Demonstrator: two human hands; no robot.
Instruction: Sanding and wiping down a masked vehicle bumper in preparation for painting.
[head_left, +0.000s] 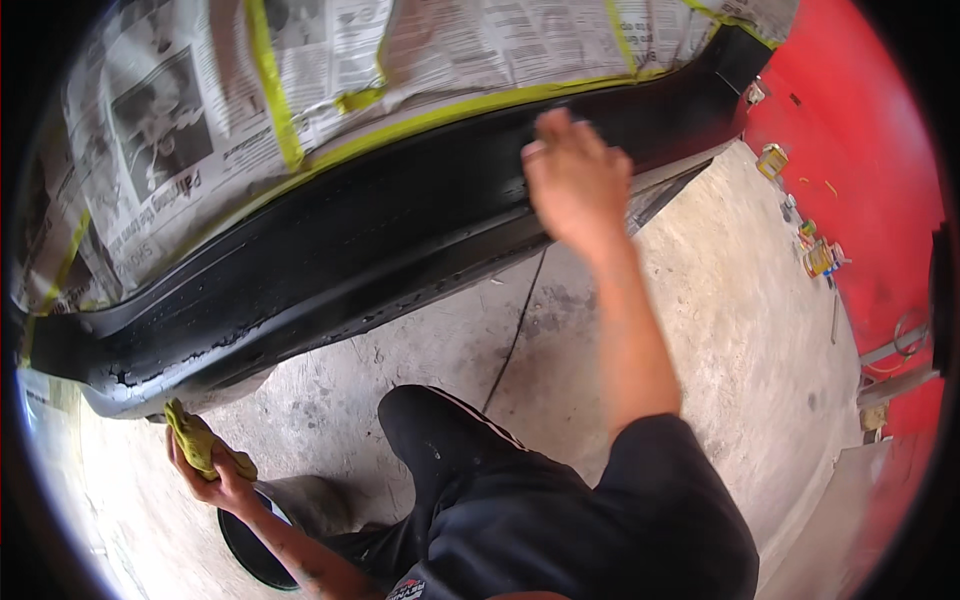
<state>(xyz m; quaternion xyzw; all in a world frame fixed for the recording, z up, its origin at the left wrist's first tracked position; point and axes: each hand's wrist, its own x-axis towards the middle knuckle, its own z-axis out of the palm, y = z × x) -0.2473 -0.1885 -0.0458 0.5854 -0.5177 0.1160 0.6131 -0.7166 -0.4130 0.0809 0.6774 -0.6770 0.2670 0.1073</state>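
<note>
1. The right hand (577, 180) is raised against the black panel (380, 240), fingers together and fairly flat; it grips nothing, and whether the fingertips touch the panel or hover just off it cannot be told
2. The left hand (215, 478) is low at the left, fingers curled tight round a crumpled yellow cloth (200, 440), which sticks up out of the fist
3. The cloth sits just under the panel's lower left end, near it but apart
4. The panel runs slantwise from lower left to upper right, with chipped spots near its left end
5. Newspaper (180, 130) covers the body above the panel, edged with yellow tape (440, 115)
6. A dark round tub (250, 550) stands on the concrete floor (720, 300) under the left wrist
7. Small cans (818, 258) lie by the red wall (860, 130) at the right
</note>
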